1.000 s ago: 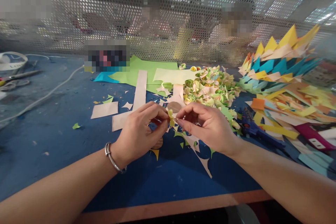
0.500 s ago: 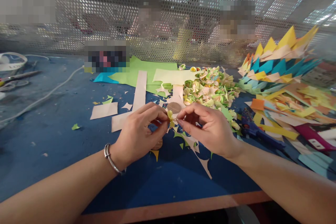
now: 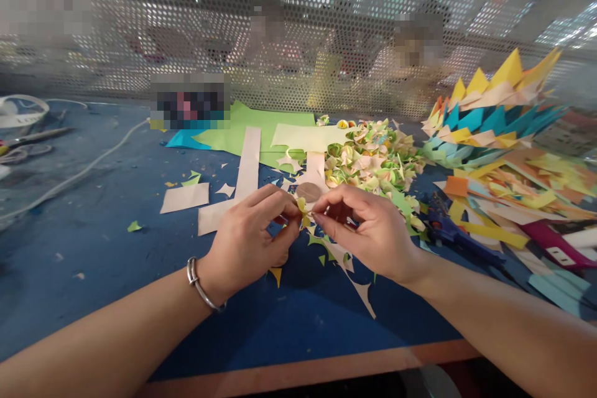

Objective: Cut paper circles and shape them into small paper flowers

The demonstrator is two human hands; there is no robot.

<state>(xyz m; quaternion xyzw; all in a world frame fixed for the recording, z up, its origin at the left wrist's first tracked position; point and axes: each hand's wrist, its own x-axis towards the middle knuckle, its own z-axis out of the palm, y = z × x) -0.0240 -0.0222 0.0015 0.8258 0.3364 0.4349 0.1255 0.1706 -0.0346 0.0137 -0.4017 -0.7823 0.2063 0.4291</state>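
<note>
Two hands, left hand (image 3: pixel 249 239) and right hand (image 3: pixel 368 230), together pinch one small yellow paper piece (image 3: pixel 303 208) between their fingertips.

Not much moved, tbh. The left hand (image 3: pixel 245 239) and right hand (image 3: pixel 370 230) have pinched in a touch tighter on the yellow paper piece (image 3: pixel 302 205), so less of it pokes out between the fingertips than a second ago. The right hand's fingers also lifted slightly, opening a small gap under them.
</note>
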